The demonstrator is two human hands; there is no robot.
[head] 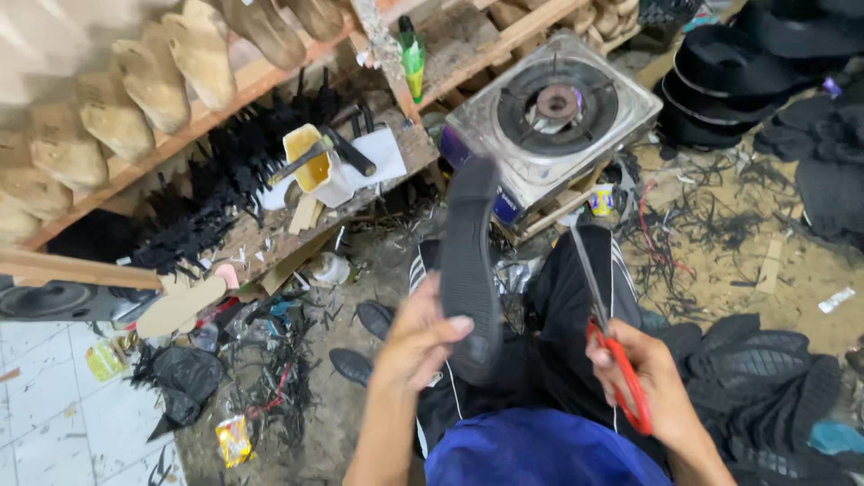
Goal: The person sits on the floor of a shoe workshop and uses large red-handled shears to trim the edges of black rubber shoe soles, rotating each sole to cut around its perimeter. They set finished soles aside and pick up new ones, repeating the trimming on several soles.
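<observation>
My left hand (pixel 418 337) grips the lower end of a black rubber shoe sole (pixel 468 261), held upright over my lap with its tread side facing me. My right hand (pixel 652 378) holds red-handled scissors (pixel 612 355), fingers through the loops, the metal blades pointing up and away beside the sole but not touching it. I am seated, wearing black trousers with white stripes and a blue top.
A single-burner gas stove (pixel 553 112) sits ahead on a wooden frame. A glue pot with a brush (pixel 315 162) stands on the bench. Wooden shoe lasts (pixel 153 81) fill the left shelf. Black soles (pixel 765 369) pile at right, scraps litter the floor.
</observation>
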